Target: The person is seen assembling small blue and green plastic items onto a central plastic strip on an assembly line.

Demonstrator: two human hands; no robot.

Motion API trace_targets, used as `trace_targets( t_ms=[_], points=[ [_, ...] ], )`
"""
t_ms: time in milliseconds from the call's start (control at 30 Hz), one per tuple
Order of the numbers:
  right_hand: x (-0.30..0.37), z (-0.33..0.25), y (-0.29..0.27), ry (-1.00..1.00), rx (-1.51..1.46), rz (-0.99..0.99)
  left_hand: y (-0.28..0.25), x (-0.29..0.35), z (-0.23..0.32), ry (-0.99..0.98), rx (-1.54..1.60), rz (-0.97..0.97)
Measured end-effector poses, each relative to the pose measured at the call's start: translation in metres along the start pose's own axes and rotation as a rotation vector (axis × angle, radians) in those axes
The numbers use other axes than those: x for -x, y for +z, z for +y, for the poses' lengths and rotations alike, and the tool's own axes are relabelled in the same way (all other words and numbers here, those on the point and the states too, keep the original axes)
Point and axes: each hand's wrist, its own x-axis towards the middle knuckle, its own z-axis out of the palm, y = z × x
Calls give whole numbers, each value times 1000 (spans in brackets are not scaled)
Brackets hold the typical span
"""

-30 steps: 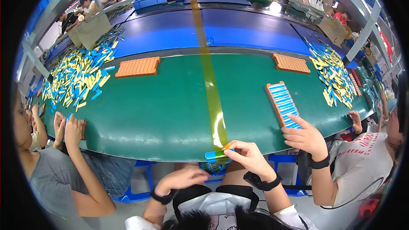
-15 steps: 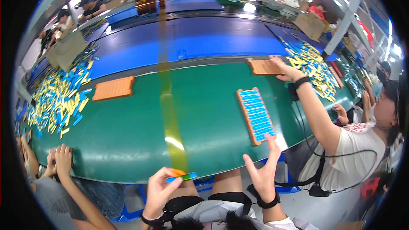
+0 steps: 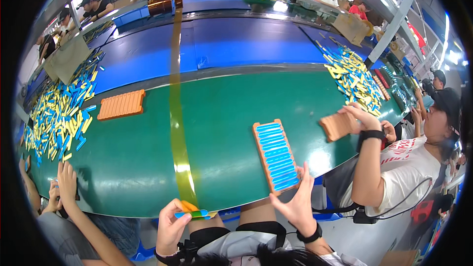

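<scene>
My left hand (image 3: pixel 170 229) pinches a narrow, round-ended blue strip (image 3: pixel 182 214) over the near table edge. A transparent yellow film band (image 3: pixel 178 143) crosses the view there; strip and fingertips look green and orange through it. My right hand (image 3: pixel 298 207) has its thumb against the near end of an orange ridged tray (image 3: pixel 271 175) and its fingers along the right side, gripping that corner with thumb and fingers wide apart. Blue strips (image 3: pixel 277 153) lie side by side in the tray's grooves.
An orange tray (image 3: pixel 121 104) without strips lies left on the green table (image 3: pixel 123 167). Piles of blue and yellow strips (image 3: pixel 59 113) stand at both sides. A co-worker's hand (image 3: pixel 362 118) at right holds another orange tray (image 3: pixel 336 127). Other people's hands (image 3: pixel 64 187) are at left.
The strip-filled tray has come nearer and somewhat left, with my right hand at its near corner. The co-worker at right has brought their tray nearer. My left hand still holds the blue strip.
</scene>
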Motion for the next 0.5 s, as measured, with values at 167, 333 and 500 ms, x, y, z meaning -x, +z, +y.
trace_targets(
  t_ms=[167,333,500],
  points=[
    [26,-41,27,-80,2,-76,-21,6,6,-9,221,10],
    [33,-79,56,-102,-27,-126,-36,17,14,2,241,-4],
    [21,-96,46,-197,-109,-276,-26,21,21,36,106,-8]
  ],
)
